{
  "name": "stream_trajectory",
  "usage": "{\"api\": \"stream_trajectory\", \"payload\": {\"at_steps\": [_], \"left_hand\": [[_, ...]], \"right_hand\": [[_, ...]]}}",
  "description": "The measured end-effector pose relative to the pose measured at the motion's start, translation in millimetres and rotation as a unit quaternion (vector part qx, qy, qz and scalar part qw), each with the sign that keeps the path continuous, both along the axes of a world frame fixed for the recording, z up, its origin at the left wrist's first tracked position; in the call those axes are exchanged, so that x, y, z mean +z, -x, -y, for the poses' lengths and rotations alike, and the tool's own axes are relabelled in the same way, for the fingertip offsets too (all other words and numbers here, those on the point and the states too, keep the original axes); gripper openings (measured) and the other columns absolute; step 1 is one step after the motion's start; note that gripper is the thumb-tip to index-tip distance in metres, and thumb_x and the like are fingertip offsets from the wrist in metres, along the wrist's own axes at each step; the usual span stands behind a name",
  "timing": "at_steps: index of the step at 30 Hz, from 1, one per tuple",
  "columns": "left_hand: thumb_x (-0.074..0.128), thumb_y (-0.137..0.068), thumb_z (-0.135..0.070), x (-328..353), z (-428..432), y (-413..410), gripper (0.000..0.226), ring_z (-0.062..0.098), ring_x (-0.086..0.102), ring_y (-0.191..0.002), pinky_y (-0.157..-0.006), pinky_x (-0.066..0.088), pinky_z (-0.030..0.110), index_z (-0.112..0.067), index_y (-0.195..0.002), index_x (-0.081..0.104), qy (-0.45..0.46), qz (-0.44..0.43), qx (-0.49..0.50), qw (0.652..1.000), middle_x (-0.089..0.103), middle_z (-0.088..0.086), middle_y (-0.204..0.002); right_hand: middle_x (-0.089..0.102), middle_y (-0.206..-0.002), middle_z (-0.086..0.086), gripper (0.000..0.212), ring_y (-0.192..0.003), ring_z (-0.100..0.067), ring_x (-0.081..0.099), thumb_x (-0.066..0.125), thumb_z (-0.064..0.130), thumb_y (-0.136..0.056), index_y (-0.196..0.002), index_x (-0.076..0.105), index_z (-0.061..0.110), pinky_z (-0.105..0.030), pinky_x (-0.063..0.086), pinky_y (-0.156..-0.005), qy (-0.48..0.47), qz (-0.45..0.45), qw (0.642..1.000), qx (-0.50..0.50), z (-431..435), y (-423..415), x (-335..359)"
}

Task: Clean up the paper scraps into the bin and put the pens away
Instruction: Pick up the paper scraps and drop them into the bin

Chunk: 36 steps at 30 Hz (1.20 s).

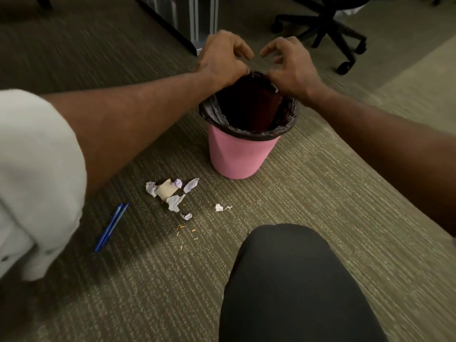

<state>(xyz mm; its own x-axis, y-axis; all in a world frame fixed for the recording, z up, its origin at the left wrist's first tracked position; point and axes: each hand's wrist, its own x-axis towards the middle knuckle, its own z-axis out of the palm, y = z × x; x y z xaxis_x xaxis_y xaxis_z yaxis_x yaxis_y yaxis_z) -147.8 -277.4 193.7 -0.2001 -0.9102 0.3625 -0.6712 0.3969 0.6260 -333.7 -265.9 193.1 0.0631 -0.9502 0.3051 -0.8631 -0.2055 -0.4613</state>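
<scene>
Floor: ribbed olive carpet [320,193], dim office setting.
Bin: one, pink [237,156], upright, directly under both hands; one black liner [286,124] folded over its rim.
Left hand [222,58]: fingers curled, pinching the raised far edge of the liner.
Right hand [292,67]: fingers curled, thumb and fingers on the same raised edge, just beside the left hand.
Bin contents: one dark flat item leaning inside; kind cannot be told.
Paper scraps [170,192]: about six in a loose cluster, white, lilac and one tan, on the carpet nearer the person than the left hand, just beside the bin's base.
Lone scrap [219,207]: one, white, apart from the cluster.
Pens [112,227]: two, blue, side by side, beyond the cluster on the left hand's side, near the rolled pale sleeve [37,181].
Crumbs [187,229]: several orange flecks near the scraps.
Obstructions: both hands hide the bin's far rim; one dark-clad knee [291,280] covers the near carpet.
Surroundings: one office chair [328,25] base beyond the right hand; one desk leg [197,21] beyond the left.
</scene>
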Motion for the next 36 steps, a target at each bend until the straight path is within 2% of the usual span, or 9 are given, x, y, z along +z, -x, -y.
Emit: {"api": "stream_trajectory", "payload": {"at_steps": [3, 9, 11, 16, 19, 22, 26, 32, 36], "left_hand": [[0.078, -0.084, -0.023, -3.5, -1.7, -7.0, 0.030, 0.002, 0.057, -0.116, -0.077, 0.036, 0.003, -0.028, -0.113, 0.072, -0.009, -0.007, 0.011, 1.000, 0.065, -0.007, -0.125], [0.076, -0.085, -0.017, -31.6, -13.7, -39.9, 0.029, 0.002, 0.058, -0.111, -0.082, 0.045, 0.008, -0.022, -0.113, 0.071, -0.058, -0.027, 0.031, 0.997, 0.065, -0.008, -0.118], [0.076, -0.085, -0.015, -53.9, -21.4, -57.9, 0.028, 0.000, 0.061, -0.103, -0.076, 0.043, 0.002, -0.021, -0.112, 0.072, -0.084, -0.030, 0.046, 0.995, 0.068, -0.009, -0.111], [0.074, -0.088, -0.015, -133.9, -50.9, -113.0, 0.026, 0.006, 0.066, -0.105, -0.094, 0.050, 0.020, -0.020, -0.113, 0.072, -0.167, -0.007, 0.091, 0.982, 0.072, -0.002, -0.116], [0.066, -0.093, -0.013, -178.6, -86.2, -137.8, 0.026, 0.009, 0.064, -0.102, -0.087, 0.049, 0.023, -0.020, -0.118, 0.069, -0.214, 0.081, 0.056, 0.972, 0.070, -0.002, -0.116], [0.064, -0.093, -0.016, -227.0, -132.3, -144.1, 0.029, 0.020, 0.066, -0.104, -0.088, 0.054, 0.033, -0.025, -0.120, 0.069, -0.247, 0.243, -0.032, 0.938, 0.069, 0.002, -0.118], [0.057, -0.093, -0.022, -285.8, -179.7, -128.6, 0.035, 0.029, 0.058, -0.117, -0.095, 0.053, 0.049, -0.023, -0.128, 0.060, -0.262, 0.276, -0.085, 0.921, 0.056, 0.005, -0.130], [0.059, -0.097, -0.028, -316.3, -182.5, -114.5, 0.044, 0.031, 0.048, -0.126, -0.098, 0.050, 0.053, -0.029, -0.140, 0.050, -0.264, 0.318, -0.070, 0.908, 0.044, 0.005, -0.140], [0.060, -0.093, -0.010, -325.0, -186.3, -117.2, 0.037, 0.032, 0.058, -0.113, -0.092, 0.054, 0.050, -0.020, -0.128, 0.058, -0.250, 0.261, -0.048, 0.931, 0.053, 0.007, -0.128]], "right_hand": [[0.051, -0.135, -0.001, 0.035, -0.114, -0.012, 0.057, 0.066, 0.011, -0.088, -0.121, 0.065, 0.023, -0.003, 0.038, -0.074, 0.011, -0.005, 1.000, -0.004, -1.4, 1.5, -0.8], [0.059, -0.123, 0.007, 0.024, -0.115, -0.007, 0.060, 0.069, 0.023, -0.093, -0.117, 0.068, 0.019, -0.002, 0.043, -0.090, 0.052, 0.016, 0.998, 0.043, -16.3, -9.4, -6.9], [0.064, -0.119, 0.006, 0.021, -0.111, -0.007, 0.064, 0.067, 0.019, -0.095, -0.115, 0.069, 0.017, -0.012, 0.052, -0.094, 0.049, 0.022, 0.994, 0.094, -33.7, -20.3, -18.2], [0.072, -0.112, -0.004, 0.022, -0.096, -0.011, 0.066, 0.063, 0.005, -0.095, -0.116, 0.070, 0.007, -0.020, 0.054, -0.084, -0.063, -0.026, 0.966, 0.248, -96.8, -56.1, -97.6], [0.071, -0.121, -0.008, 0.030, -0.103, -0.019, 0.068, 0.065, 0.006, -0.095, -0.125, 0.068, 0.007, -0.019, 0.046, -0.086, -0.146, -0.102, 0.946, 0.269, -121.0, -62.5, -181.6], [0.064, -0.134, -0.013, 0.040, -0.120, -0.031, 0.063, 0.065, 0.013, -0.097, -0.137, 0.059, 0.010, -0.043, 0.052, -0.100, -0.207, -0.134, 0.931, 0.271, -133.6, -60.7, -254.9], [0.056, -0.143, -0.019, 0.045, -0.129, -0.039, 0.056, 0.060, 0.008, -0.099, -0.143, 0.055, 0.013, -0.051, 0.049, -0.107, -0.218, -0.165, 0.927, 0.257, -143.1, -57.3, -308.8], [0.064, -0.114, -0.009, 0.022, -0.101, -0.030, 0.065, 0.054, 0.008, -0.101, -0.118, 0.067, 0.013, -0.040, 0.057, -0.085, -0.168, -0.194, 0.931, 0.259, -141.3, -64.8, -328.5], [0.061, -0.109, -0.005, 0.020, -0.093, -0.025, 0.064, 0.046, 0.015, -0.105, -0.114, 0.064, 0.015, -0.037, 0.056, -0.080, -0.150, -0.154, 0.945, 0.247, -126.4, -81.8, -315.1]]}}
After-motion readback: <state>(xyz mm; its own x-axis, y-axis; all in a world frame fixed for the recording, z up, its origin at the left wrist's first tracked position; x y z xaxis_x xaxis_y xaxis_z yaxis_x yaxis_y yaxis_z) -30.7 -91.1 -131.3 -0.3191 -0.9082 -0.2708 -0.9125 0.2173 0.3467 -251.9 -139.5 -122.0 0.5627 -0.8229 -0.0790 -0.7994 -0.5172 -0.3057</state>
